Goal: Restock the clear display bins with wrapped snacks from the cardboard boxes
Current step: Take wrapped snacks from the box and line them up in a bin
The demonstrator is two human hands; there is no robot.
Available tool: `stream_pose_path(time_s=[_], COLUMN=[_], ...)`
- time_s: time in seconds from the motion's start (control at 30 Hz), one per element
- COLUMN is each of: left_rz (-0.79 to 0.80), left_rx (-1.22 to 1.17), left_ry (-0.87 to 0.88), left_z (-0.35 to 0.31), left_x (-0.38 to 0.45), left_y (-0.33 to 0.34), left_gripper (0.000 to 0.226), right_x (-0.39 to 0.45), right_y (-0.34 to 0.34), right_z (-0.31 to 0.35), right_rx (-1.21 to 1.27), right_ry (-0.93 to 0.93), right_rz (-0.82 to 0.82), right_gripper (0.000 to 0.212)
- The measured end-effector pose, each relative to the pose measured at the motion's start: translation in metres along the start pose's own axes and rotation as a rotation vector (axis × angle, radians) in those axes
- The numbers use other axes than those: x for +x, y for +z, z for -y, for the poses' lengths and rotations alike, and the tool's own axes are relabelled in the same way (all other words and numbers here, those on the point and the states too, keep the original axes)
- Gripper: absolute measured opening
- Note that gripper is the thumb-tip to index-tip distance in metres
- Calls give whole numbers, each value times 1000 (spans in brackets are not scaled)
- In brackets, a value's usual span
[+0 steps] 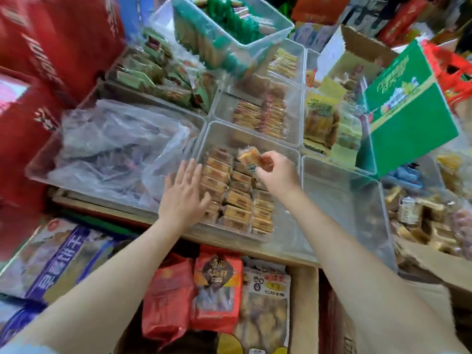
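Mid-restock. Right hand (277,172) pinching one wrapped snack (249,158) in curled fingers (265,162), held just above the centre clear bin (217,131). Left hand (185,192) flat, fingers straight and spread, resting against the left rows of snacks (217,172) in that bin, probably steadying them.

Progress, judging by fill:
- Centre bin: three rows of packed snacks at the near end, far end bare. Roughly half done.
- Bin to its right (339,200): looks empty, not started.
- Bin behind it (255,113): partly stocked.
- Left bin (115,146): holds a crumpled plastic bag, contents unclear.
- Raised bin at top (229,29): well filled.

Open cardboard box (434,261) at right with similar wrapped pieces inside, likely the supply. Bagged snacks (217,290) stacked below the worktop edge, untouched.

Left to do: place held piece, fill the far end, then the empty bin.
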State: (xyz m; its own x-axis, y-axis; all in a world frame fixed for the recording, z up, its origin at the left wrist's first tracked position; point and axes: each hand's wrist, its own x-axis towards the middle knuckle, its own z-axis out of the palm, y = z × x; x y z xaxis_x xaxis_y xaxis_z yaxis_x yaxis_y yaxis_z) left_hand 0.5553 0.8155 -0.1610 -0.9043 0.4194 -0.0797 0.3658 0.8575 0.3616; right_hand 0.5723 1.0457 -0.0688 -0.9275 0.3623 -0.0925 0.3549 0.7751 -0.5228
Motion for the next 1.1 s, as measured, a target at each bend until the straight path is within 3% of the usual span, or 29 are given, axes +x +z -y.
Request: stream_pose_path(time_s=[0.17,0.53,0.63,0.77,0.93,1.1], left_rz=[23,65,77,72,94,111], left_rx=[8,-6,-32,-30,-3,251], left_ry=[-14,-21,-21,-26,-15,-70], left_z=[1,2,0,-1,-2,-18], left_x=[3,5,5,4,3,-2], left_y=[2,2,1,0,-5,-7], left_gripper=[77,73,72,73,71,76], right_x=[59,99,94,78,36,-44], right_y=[43,117,120,124,105,24], right_z=[1,31,28,22,26,-4], right_rx=[-266,-430,-326,-521,-522,-161], right_ry=[-34,-129,-116,-143,-210,-222], right_rz=[-10,95,220,322,323,249], right_gripper=[28,29,49,72,65,38])
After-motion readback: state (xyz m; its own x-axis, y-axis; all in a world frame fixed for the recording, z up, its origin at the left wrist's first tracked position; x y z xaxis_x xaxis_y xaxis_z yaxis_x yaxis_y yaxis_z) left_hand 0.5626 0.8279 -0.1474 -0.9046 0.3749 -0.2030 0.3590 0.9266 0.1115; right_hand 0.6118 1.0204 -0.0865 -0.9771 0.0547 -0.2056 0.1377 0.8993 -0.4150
